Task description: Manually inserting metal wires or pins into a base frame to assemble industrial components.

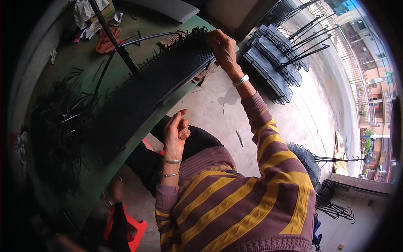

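A long black perforated panel [163,71] lies slantwise along the edge of the green table. My right hand [223,47] is at its far right end, fingers closed beside a heap of thin black pieces [191,40]; what they grip, if anything, is hidden. My left hand [176,131] hovers in front of the near edge, apart from the panel, its fingers curled in and the index finger less bent. Whatever small thing may be in it does not show. A dark rod [119,46] rises from the panel, and a curved black bar [142,40] arches behind it.
Another heap of thin black pieces [63,122] covers the left of the green table [94,191]. A brown cloth [108,40] lies at the back. Stacked mesh racks with hooked rods [273,63] stand on the floor to the right. Near a red stool [135,229], another person's limb shows.
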Demonstrator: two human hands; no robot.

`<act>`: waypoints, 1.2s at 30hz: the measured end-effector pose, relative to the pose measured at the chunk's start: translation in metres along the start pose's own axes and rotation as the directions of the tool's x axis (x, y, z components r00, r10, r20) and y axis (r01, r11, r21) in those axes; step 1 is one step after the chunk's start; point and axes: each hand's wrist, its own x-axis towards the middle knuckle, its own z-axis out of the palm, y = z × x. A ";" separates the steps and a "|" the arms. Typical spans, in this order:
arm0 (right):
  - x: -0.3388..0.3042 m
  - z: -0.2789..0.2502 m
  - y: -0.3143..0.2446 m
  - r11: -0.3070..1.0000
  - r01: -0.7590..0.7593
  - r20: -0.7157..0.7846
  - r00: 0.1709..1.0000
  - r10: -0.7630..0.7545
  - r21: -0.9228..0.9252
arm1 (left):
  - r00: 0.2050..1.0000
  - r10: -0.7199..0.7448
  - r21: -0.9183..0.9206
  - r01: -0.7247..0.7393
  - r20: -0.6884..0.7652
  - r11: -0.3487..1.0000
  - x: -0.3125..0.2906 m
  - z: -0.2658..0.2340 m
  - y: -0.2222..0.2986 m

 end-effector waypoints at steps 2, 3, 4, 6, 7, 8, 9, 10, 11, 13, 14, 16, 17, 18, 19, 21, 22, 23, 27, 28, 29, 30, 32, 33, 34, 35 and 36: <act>-0.002 0.001 0.003 1.000 -0.015 -0.002 1.000 0.015 0.013 | 1.000 0.011 0.006 -0.011 0.006 1.000 -0.004 0.002 0.001; -0.003 0.001 0.003 1.000 -0.002 0.011 1.000 0.002 0.015 | 1.000 0.020 0.006 -0.020 0.005 1.000 -0.007 0.004 0.002; -0.003 0.000 0.002 1.000 0.011 0.023 1.000 -0.012 0.017 | 1.000 0.024 0.022 -0.023 -0.013 0.999 -0.009 0.006 0.003; -0.001 0.000 0.003 0.981 0.111 0.023 0.994 -0.108 -0.157 | 0.999 0.033 0.039 -0.031 -0.030 0.999 -0.013 0.006 0.004; -0.001 0.000 0.003 0.923 0.198 0.038 0.980 -0.196 -0.331 | 0.999 0.044 0.038 -0.044 -0.020 0.998 -0.015 0.006 0.004; -0.004 0.003 0.008 0.923 0.201 0.036 0.979 -0.200 -0.329 | 0.998 0.056 0.038 -0.056 -0.009 0.998 -0.016 0.006 0.004; -0.007 0.006 0.011 0.921 0.194 0.097 0.980 -0.171 -0.337 | 0.998 0.063 0.038 -0.062 -0.008 0.997 -0.017 0.007 0.005; -0.009 0.009 0.015 0.919 0.188 0.158 0.977 -0.140 -0.346 | 0.998 0.063 0.053 -0.062 -0.013 0.997 -0.018 0.010 0.006; -0.011 0.009 0.019 0.904 0.206 0.164 0.974 -0.154 -0.376 | 0.998 0.064 0.069 -0.062 -0.017 0.996 -0.018 0.013 0.007; -0.014 0.009 0.003 0.881 0.211 0.153 0.975 -0.160 -0.423 | 0.995 0.095 0.084 -0.093 -0.023 0.992 -0.023 0.013 0.008; -0.015 0.008 -0.005 0.853 0.210 0.138 0.977 -0.163 -0.478 | 0.993 0.119 0.101 -0.117 -0.021 0.988 -0.026 0.013 0.009; -0.020 0.006 -0.023 0.830 0.175 0.216 0.974 -0.067 -0.530 | 0.973 0.221 0.137 -0.211 -0.060 0.968 -0.034 0.021 0.009; -0.026 0.008 -0.027 0.811 0.195 0.181 0.977 -0.111 -0.552 | 0.947 0.310 0.175 -0.291 -0.086 0.940 -0.037 0.022 0.010; -0.031 0.012 -0.034 0.791 0.218 0.147 0.976 -0.162 -0.572 | 0.933 0.354 0.234 -0.332 -0.060 0.914 -0.040 0.015 0.012; -0.040 0.013 -0.041 0.865 0.253 0.168 0.966 -0.198 -0.434 | 0.849 0.521 0.383 -0.454 -0.087 0.805 -0.041 0.020 0.014; -0.060 0.024 -0.063 0.911 0.299 0.281 0.935 -0.219 -0.284 | 0.557 0.829 0.698 -0.612 0.047 0.372 -0.040 0.020 0.029; -0.068 0.033 -0.072 0.914 0.320 0.333 0.915 -0.230 -0.249 | 0.369 0.901 0.797 -0.602 0.227 0.045 -0.040 0.016 0.042; -0.076 0.039 -0.073 0.887 0.378 0.421 0.873 -0.246 -0.266 | 0.319 0.883 0.881 -0.435 0.345 -0.187 -0.042 0.012 0.052; -0.106 0.079 -0.068 0.849 0.417 0.530 0.824 -0.201 -0.325 | 0.402 0.801 0.865 0.042 0.444 -0.500 -0.036 -0.060 0.085; -0.108 0.087 -0.071 0.836 0.436 0.549 0.811 -0.205 -0.332 | 0.452 0.760 0.835 0.058 0.467 -0.547 -0.034 -0.088 0.086; -0.105 0.081 -0.077 0.839 0.433 0.520 0.825 -0.222 -0.329 | 0.494 0.704 0.794 0.046 0.510 -0.607 -0.038 -0.097 0.087; -0.105 0.083 -0.077 0.847 0.417 0.505 0.836 -0.216 -0.328 | 0.503 0.719 0.806 0.072 0.479 -0.587 -0.037 -0.089 0.085; -0.106 0.088 -0.082 0.824 0.449 0.540 0.813 -0.217 -0.346 | 0.520 0.731 0.822 0.093 0.441 -0.562 -0.035 -0.093 0.087; -0.107 0.089 -0.082 0.830 0.450 0.542 0.810 -0.225 -0.329 | 0.515 0.732 0.812 0.111 0.446 -0.572 -0.036 -0.093 0.089; -0.108 0.093 -0.085 0.837 0.456 0.542 0.805 -0.242 -0.303 | 0.503 0.745 0.820 0.115 0.438 -0.560 -0.038 -0.096 0.087; -0.110 0.093 -0.089 0.837 0.463 0.570 0.787 -0.237 -0.291 | 0.500 0.743 0.817 0.113 0.445 -0.565 -0.041 -0.098 0.086; -0.112 0.093 -0.097 0.838 0.475 0.595 0.766 -0.243 -0.269 | 0.491 0.747 0.813 0.124 0.449 -0.570 -0.048 -0.101 0.086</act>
